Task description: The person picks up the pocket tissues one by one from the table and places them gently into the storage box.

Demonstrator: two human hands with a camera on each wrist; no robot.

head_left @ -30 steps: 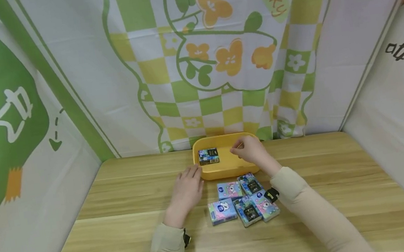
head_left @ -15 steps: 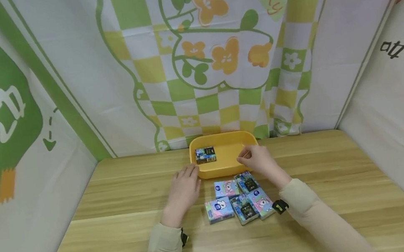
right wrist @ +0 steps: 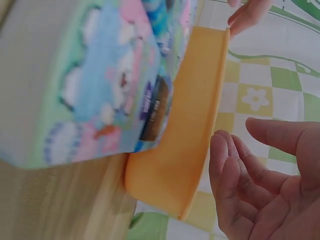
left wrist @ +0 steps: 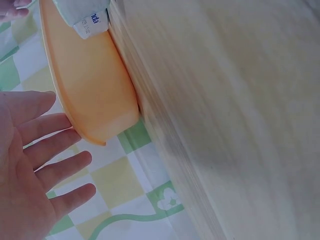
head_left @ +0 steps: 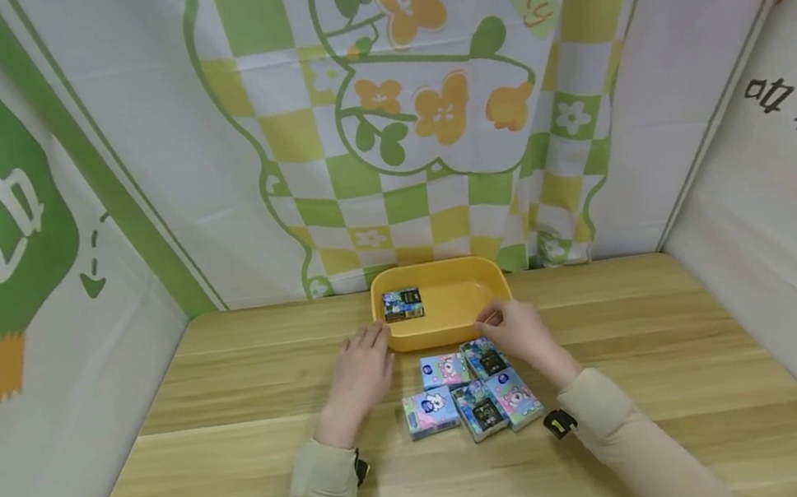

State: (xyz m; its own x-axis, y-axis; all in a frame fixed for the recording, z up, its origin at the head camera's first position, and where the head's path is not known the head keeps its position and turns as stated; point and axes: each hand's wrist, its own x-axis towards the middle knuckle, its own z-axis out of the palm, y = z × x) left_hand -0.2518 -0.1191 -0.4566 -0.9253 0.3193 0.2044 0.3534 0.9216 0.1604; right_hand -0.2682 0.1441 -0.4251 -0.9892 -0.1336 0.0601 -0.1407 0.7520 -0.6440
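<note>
My left hand (head_left: 359, 373) lies beside the yellow plastic tray (head_left: 453, 300), its straight fingers at the tray's front left corner; the left wrist view shows fingertips right at the rim. Over the tray's front right edge is my right hand (head_left: 524, 336), fingers loosely bent and thumb apart from them, with nothing held in the right wrist view. Inside the tray, at the left, lies a dark blue patterned tissue pack (head_left: 403, 304). Nearest the right hand is another dark pack (head_left: 484, 357), just in front of the tray.
In front of the tray several packs lie close together, among them a pink-and-blue pack (head_left: 445, 370), a bear-print pack (head_left: 430, 412), a dark pack (head_left: 481, 410) and a pink one (head_left: 515, 397). A checkered curtain (head_left: 410, 197) hangs right behind the tray.
My right hand has drawn back from above the tray's inside to its front right edge. The left hand keeps its place at the tray, and the packs stay where they were.
</note>
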